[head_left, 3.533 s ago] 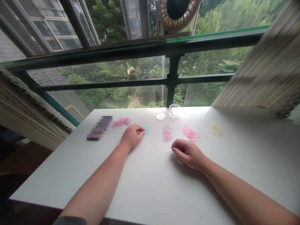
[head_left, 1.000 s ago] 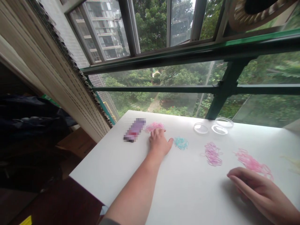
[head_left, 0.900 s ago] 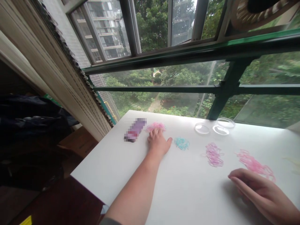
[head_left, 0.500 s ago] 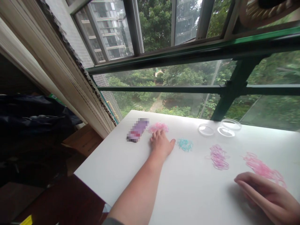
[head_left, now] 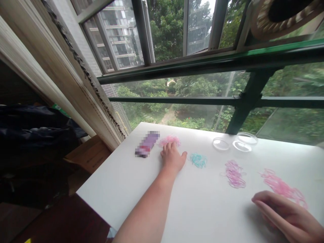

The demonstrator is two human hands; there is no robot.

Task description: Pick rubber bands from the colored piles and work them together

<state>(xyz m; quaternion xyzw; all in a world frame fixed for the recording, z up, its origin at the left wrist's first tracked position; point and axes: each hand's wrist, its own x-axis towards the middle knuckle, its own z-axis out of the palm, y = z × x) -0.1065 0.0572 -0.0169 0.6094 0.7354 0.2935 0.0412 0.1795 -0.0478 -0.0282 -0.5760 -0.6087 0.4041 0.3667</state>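
Observation:
My left hand (head_left: 172, 158) reaches out over the white table with its thumb apart from the fingers. Its fingertips rest at the near edge of a pile of pink rubber bands (head_left: 170, 140), partly covering it. Just right of the thumb lies a turquoise pile of rubber bands (head_left: 198, 160). My right hand (head_left: 286, 211) is low at the right, thumb and forefinger pressed together at the tips; its other fingers are mostly hidden. Beyond it spreads a longer heap of pink rubber bands (head_left: 282, 185). A purple heap of rubber bands (head_left: 235, 173) lies between the hands.
Several clear round dishes or lids (head_left: 242, 145) stand near the table's far edge. A blurred purple item (head_left: 148, 144) lies at the far left of the white table (head_left: 202, 209). Behind are a green railing (head_left: 177, 100) and windows; a curtain (head_left: 50, 74) hangs left.
The view has tilted slightly, so the table sits a little lower in the picture. Both hands keep nearly the same places by the piles.

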